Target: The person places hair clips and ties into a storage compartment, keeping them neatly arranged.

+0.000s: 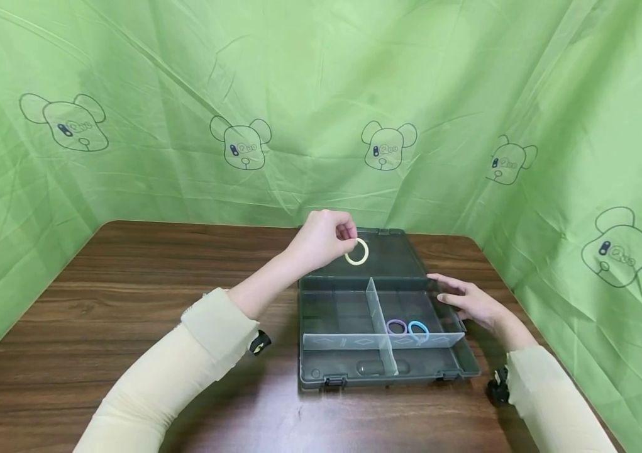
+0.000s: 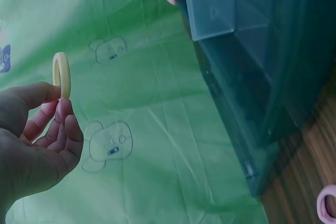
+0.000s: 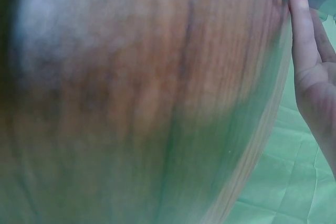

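Note:
My left hand point(image 1: 326, 239) pinches a pale yellow ring point(image 1: 365, 260) between thumb and fingertips, held up in front of the raised lid point(image 1: 391, 255) of a dark translucent storage box. In the left wrist view the yellow ring point(image 2: 65, 74) stands upright above the thumb. The box point(image 1: 349, 382) has thin clear dividers point(image 1: 378, 305) crossing inside it. A purple ring point(image 1: 389, 331) and a blue ring point(image 1: 425, 328) lean side by side in the back right compartment. My right hand point(image 1: 476, 305) rests at the box's right edge, its fingers fairly straight in the right wrist view.
A pink ring point(image 2: 322, 205) lies on the wooden table point(image 1: 145, 270) in the left wrist view. Green cloth point(image 1: 309, 75) with printed bear heads hangs behind and on both sides. Black wrist cameras point(image 1: 498, 387) sit at the cream sleeves point(image 1: 553, 390).

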`<state>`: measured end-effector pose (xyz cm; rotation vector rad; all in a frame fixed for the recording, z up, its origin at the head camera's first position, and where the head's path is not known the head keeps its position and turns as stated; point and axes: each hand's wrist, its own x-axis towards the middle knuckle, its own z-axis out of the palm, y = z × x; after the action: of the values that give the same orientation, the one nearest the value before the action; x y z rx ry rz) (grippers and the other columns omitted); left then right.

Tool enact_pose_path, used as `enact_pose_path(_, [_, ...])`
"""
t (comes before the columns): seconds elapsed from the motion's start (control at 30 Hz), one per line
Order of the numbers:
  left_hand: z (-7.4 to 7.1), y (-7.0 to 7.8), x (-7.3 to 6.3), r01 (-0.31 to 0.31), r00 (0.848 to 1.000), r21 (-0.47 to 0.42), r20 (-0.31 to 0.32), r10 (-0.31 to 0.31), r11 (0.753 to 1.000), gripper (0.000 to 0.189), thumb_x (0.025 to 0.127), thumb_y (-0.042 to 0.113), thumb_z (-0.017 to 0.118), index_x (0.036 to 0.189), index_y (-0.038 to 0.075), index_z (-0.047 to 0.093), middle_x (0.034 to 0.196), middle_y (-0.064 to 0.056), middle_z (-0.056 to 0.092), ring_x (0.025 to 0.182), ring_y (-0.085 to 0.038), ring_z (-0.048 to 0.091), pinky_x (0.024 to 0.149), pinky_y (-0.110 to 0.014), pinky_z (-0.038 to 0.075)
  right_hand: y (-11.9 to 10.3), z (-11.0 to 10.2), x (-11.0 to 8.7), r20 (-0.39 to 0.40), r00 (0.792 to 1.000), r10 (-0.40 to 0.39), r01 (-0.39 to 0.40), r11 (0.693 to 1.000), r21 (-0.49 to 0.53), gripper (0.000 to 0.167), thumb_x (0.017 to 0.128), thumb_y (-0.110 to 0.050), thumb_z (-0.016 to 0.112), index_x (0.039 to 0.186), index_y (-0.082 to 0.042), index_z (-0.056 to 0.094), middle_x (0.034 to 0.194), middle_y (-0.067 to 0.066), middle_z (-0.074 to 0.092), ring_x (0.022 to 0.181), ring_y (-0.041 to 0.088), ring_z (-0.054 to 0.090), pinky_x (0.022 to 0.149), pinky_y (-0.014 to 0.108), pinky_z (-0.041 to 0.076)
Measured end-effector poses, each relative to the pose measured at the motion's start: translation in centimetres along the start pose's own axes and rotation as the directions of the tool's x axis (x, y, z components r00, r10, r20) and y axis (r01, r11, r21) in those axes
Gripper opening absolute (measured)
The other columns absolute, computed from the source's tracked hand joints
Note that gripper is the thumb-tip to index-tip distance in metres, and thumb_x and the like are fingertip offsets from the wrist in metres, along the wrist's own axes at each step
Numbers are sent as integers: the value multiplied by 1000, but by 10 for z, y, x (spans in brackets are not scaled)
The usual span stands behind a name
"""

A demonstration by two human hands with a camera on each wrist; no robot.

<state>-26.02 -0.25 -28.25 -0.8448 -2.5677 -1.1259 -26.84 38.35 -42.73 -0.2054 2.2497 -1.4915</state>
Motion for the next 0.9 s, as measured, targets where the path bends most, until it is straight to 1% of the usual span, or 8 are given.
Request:
enact_pose_path(0.13, [9, 8, 5, -4, 1000, -16, 26, 4, 1000, 6, 79, 7, 69, 78, 11, 64, 73, 1, 63, 69, -10, 58, 65, -18, 47, 0, 1, -1, 10, 1000, -1, 0, 1000, 21, 60, 94, -21, 57, 148, -21, 30, 151, 23, 24, 130, 42, 35, 77, 48, 54])
enact_pose_path(0.23, [15, 14, 8, -8, 998, -29, 63, 10, 1000, 5, 79, 7, 69, 82, 9, 65, 75, 0, 63, 70, -10, 58, 66, -17, 46, 0, 1, 0, 17, 1000, -3, 3, 999, 34, 61, 94, -20, 57, 148, -20, 29, 150, 23, 25, 130, 41, 35, 78, 48, 53])
enact_pose_path(0.33, [21, 18, 11, -16, 994, -41, 107, 20, 999, 5, 79, 8, 68, 84, 8, 66, 75, 1, 63, 70, -10, 57, 66, -16, 45, 0, 2, 0, 21, 1000, -5, 4, 999, 41, 61, 94, -19, 57, 148, -19, 29, 149, 23, 28, 127, 37, 41, 78, 49, 53])
enact_pose_path(0.43, [29, 21, 14, -34, 990, -35, 135, 38, 999, 4, 79, 9, 68, 83, 9, 67, 73, 2, 64, 69, -8, 57, 66, -16, 44, -1, 2, 0, 21, 1000, -2, 1, 999, 49, 60, 94, -18, 57, 148, -18, 30, 147, 24, 31, 118, 30, 51, 78, 50, 53])
enact_pose_path(0.53, [37, 23, 16, -55, 987, -27, 148, 58, 998, 4, 79, 8, 69, 82, 9, 68, 72, 3, 64, 68, -7, 58, 66, -16, 44, -2, 1, 1, 20, 1000, -2, 1, 998, 57, 59, 95, -17, 56, 147, -18, 30, 145, 25, 32, 109, 27, 58, 77, 51, 53])
enact_pose_path(0.63, [46, 26, 18, -74, 985, -23, 157, 77, 997, 3, 78, 8, 69, 80, 11, 68, 71, 4, 64, 67, -6, 57, 66, -15, 44, -2, 1, 2, 24, 1000, 0, -1, 998, 64, 58, 95, -16, 55, 147, -18, 30, 144, 26, 33, 103, 27, 61, 76, 51, 53])
enact_pose_path(0.77, [59, 30, 21, -86, 982, -29, 164, 89, 996, 6, 79, 10, 72, 77, 12, 67, 70, 5, 65, 65, -4, 57, 66, -14, 44, -1, 0, 2, 19, 1000, 6, -7, 999, 50, 57, 95, -16, 55, 147, -18, 31, 144, 26, 33, 103, 25, 61, 76, 50, 53])
enact_pose_path(0.9, [73, 33, 24, -82, 981, -39, 176, 88, 996, 6, 80, 12, 73, 77, 13, 67, 69, 6, 64, 65, -3, 57, 64, -13, 43, -1, -1, 2, 11, 1000, 11, -11, 999, 38, 56, 95, -17, 55, 146, -20, 32, 144, 26, 32, 104, 24, 60, 76, 49, 54])
